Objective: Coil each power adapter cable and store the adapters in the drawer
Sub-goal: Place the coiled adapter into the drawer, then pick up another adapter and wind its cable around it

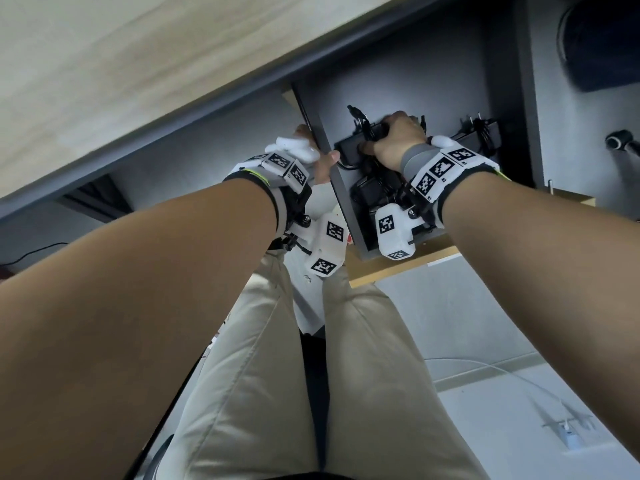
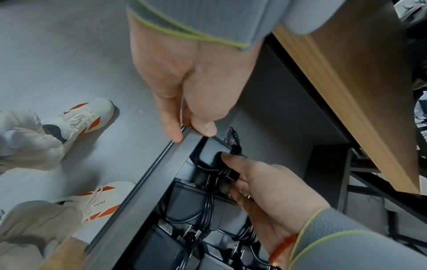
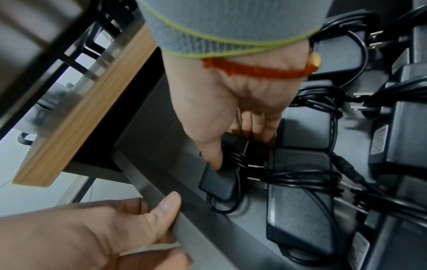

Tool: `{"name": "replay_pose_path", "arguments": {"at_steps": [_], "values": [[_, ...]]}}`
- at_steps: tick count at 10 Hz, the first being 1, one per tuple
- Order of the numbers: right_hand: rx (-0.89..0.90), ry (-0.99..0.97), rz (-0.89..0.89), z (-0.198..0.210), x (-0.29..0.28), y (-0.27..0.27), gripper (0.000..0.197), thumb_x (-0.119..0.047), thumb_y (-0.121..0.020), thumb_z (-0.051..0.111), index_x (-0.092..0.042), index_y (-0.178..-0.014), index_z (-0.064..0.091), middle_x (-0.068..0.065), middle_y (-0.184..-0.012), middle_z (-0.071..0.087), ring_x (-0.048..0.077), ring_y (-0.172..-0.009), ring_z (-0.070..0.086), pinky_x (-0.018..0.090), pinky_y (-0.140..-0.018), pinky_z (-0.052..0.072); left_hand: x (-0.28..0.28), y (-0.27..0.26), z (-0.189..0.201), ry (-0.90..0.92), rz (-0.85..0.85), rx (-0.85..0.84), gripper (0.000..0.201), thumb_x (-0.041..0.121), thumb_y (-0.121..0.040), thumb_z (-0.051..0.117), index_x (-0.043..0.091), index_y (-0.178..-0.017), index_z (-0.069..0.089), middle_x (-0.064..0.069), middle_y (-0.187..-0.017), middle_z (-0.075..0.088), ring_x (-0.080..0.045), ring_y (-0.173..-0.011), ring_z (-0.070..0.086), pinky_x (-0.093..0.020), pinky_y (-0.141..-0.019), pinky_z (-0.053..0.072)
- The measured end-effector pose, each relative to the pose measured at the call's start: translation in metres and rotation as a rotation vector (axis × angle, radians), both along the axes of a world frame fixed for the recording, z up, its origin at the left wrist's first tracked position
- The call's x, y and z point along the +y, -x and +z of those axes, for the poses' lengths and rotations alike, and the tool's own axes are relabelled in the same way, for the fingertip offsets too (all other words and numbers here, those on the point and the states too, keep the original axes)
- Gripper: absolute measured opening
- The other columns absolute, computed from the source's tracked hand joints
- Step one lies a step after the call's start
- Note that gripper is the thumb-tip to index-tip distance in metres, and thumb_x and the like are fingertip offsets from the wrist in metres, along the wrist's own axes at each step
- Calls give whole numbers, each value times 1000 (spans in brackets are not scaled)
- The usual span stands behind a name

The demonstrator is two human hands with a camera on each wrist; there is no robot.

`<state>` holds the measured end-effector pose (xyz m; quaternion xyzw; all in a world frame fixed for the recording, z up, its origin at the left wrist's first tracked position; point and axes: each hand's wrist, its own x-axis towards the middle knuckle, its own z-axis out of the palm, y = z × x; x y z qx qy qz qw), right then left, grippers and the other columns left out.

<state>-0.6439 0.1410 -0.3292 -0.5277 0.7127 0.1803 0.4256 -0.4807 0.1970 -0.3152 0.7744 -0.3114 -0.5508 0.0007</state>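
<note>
An open dark grey drawer [image 1: 346, 206] hangs under the desk and holds several black power adapters with coiled cables [image 3: 300, 201]. My left hand [image 2: 191, 132] pinches the drawer's front rim [image 2: 148, 191] between thumb and fingers, at the rim's far end. Inside the drawer, my right hand [image 3: 233, 148] grips a small black adapter [image 3: 219, 184] wrapped in its cable, thumb on top and fingers underneath. That adapter [image 2: 208, 155] sits in the corner just behind the front rim, next to my left hand [image 1: 325, 166]. My right hand [image 1: 398, 136] covers most of it in the head view.
The pale wooden desk top [image 1: 138, 64] lies above the drawer. More coiled adapters [image 1: 481, 133] fill the drawer's right side. My legs in beige trousers and white-orange shoes [image 2: 87, 117] stand on the grey floor. A chair caster [image 1: 620, 140] and a floor socket [image 1: 568, 431] are to the right.
</note>
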Motion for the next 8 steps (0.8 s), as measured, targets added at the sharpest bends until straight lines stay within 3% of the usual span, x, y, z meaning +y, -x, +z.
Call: {"name": "replay_pose_path", "arguments": {"at_steps": [1, 2, 3, 4, 5, 6, 7, 8], "values": [[-20, 12, -23, 10, 0, 3, 70, -42, -72, 77, -15, -131, 51, 8, -134, 50, 25, -123, 50, 24, -83, 36, -1, -1, 21, -90, -44, -31, 34, 40, -91, 65, 8, -98, 57, -4, -80, 66, -19, -69, 69, -31, -66, 61], [-65, 16, -43, 36, 0, 8, 55, -38, -73, 75, -18, -121, 59, 5, -121, 61, 23, -112, 58, 23, -78, 39, 3, 0, 31, -149, -104, -8, 37, 46, -96, 55, 12, -82, 57, -1, -70, 62, -22, -70, 66, -36, -78, 59], [-98, -8, -14, 71, -1, 8, 26, -32, -80, 70, -16, -100, 70, 6, -101, 69, 26, -99, 64, 25, -73, 43, 7, 11, 59, -171, -81, 72, 30, 37, -101, 51, 9, -96, 58, -1, -70, 56, -18, -63, 58, -32, -71, 54], [-159, 17, -116, 122, -1, 4, 25, -29, -81, 67, -11, -99, 73, 7, -95, 73, 26, -95, 68, 31, -84, 54, 1, 15, 111, -110, -87, 86, 34, 30, -101, 53, 0, -113, 62, -2, -69, 56, -19, -60, 57, -28, -60, 49], [-245, 35, -232, 156, 4, -2, 10, -24, -78, 69, -16, -82, 72, 5, -83, 74, 24, -80, 72, 40, -81, 59, -3, 13, 149, -108, -96, 96, 34, 30, -99, 56, 0, -112, 64, -3, -70, 57, -17, -57, 54, -25, -54, 46], [-321, 71, -293, 208, -1, -14, 2, -15, -74, 70, -17, -76, 70, 5, -80, 73, 24, -74, 72, 38, -76, 61, -11, -5, 205, -55, -80, 83, 31, 31, -97, 57, 4, -108, 66, -8, -83, 61, -24, -67, 56, -30, -61, 47], [-403, 104, -306, 271, -13, -41, 5, -16, -78, 67, -16, -78, 71, 4, -79, 74, 21, -70, 73, 31, -66, 62, -19, -43, 275, 87, -54, 6, 19, 30, -96, 56, 12, -98, 60, -9, -94, 56, -23, -83, 52, -27, -56, 42], [-478, 140, -264, 308, -24, -66, 9, -14, -85, 63, -14, -76, 63, 4, -70, 65, 14, -52, 61, 19, -43, 47, -27, -74, 313, 157, 26, -14, 17, 24, -96, 56, 9, -99, 62, -8, -96, 54, -21, -88, 49, -26, -59, 40]]}}
